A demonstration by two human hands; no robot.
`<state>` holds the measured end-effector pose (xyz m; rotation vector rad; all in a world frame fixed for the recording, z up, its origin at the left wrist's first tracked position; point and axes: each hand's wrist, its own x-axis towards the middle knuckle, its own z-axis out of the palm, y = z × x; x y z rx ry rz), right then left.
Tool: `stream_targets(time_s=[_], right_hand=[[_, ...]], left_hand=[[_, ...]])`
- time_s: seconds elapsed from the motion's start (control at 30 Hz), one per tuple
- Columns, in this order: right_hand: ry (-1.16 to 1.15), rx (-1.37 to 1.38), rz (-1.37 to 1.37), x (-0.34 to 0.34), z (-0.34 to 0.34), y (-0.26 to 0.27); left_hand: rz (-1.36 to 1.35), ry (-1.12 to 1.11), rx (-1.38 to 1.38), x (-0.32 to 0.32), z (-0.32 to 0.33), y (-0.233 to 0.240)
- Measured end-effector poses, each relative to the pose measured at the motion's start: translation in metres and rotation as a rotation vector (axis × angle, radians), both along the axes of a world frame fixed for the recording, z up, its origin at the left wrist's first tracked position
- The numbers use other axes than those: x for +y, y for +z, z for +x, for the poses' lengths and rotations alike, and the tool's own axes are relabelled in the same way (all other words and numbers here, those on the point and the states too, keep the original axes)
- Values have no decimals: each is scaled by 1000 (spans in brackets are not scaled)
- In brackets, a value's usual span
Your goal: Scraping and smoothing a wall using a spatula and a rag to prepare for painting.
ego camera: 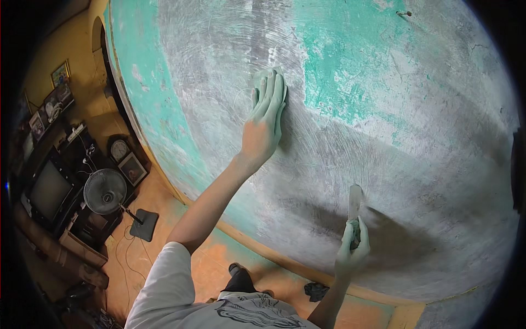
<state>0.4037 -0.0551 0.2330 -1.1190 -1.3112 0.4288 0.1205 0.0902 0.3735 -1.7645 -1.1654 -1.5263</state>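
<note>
My left hand (266, 107), coated in pale green dust, presses flat against the wall (230, 103) with its fingers pointing up. Under the fingers lies a thin dusty sheet, probably sandpaper (259, 76); its edge shows past the fingertips and along the right side. Lower right, my right hand (352, 249) grips a scraper (355, 201) by its dark handle, blade upward. The blade is close to the wall; whether it touches cannot be told. The wall is mostly scuffed grey-white, with turquoise paint (341, 78) left in patches at the upper right and along the left.
A nail (404, 14) juts from the wall at upper right. Dust covers the orange tiled floor (205, 263) below. On the left stand a pedestal fan (105, 191), a television (50, 190), a clock (119, 149) and cords. A dark crumpled bag (315, 291) lies by the baseboard (263, 251).
</note>
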Motion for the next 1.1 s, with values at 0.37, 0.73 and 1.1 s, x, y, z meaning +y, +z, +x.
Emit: stream_targets(time_s=[0.37,0.73,1.1], right_hand=[[-87,-34,29,1,-5,-2],[-118,43,14,-5,-2,3],[-116,133,-44,-28,13,-12]], left_hand=[[69,-22,-15,17,5,19],[123,120,35,6,34,52],[-351,-66,-68,-59,72,-146]])
